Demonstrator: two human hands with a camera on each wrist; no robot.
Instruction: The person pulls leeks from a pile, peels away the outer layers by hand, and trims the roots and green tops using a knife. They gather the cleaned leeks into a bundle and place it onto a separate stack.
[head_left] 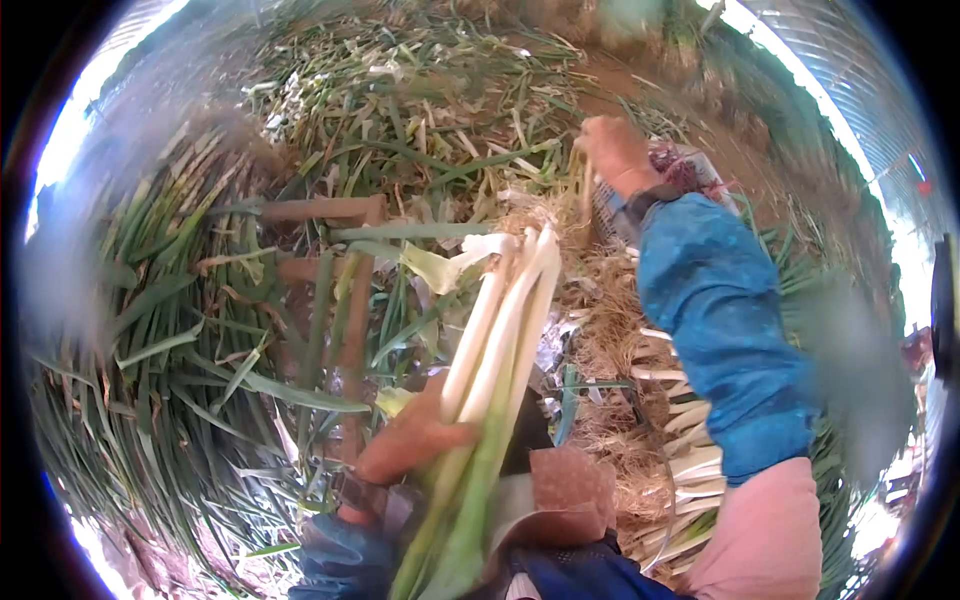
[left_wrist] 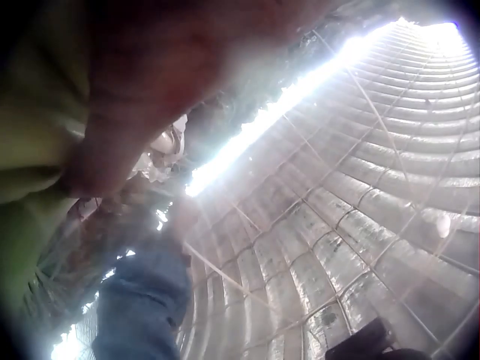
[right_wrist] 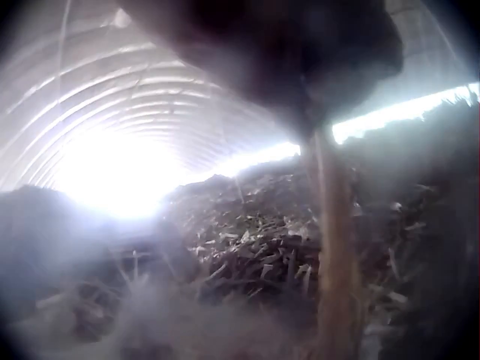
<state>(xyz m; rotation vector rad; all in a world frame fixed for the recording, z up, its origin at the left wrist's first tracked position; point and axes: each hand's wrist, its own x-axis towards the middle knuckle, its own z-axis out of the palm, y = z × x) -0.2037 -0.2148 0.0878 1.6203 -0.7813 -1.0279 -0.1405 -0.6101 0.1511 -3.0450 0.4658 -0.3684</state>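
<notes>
In the head view my left hand (head_left: 415, 435) grips a few long green onions (head_left: 510, 320), their white shanks and roots pointing up and away and the green ends down toward the lap. A torn pale leaf (head_left: 435, 265) sticks out beside the shanks. My right hand (head_left: 615, 152) reaches far forward at the left end of a crate (head_left: 610, 212), its fingers curled. From those fingers a tan strip (right_wrist: 336, 247) hangs down in the right wrist view; I cannot tell what it is. The left wrist view shows the left thumb (left_wrist: 112, 150) close up against green stalks.
A large heap of untrimmed green onions (head_left: 170, 300) lies left, next to a wooden frame (head_left: 355, 330). Trimmed onions (head_left: 695, 465) lie in a row at the right, roots inward. Red ties (head_left: 670, 160) sit on the crate. Leaf scraps (head_left: 430, 110) cover the ground ahead.
</notes>
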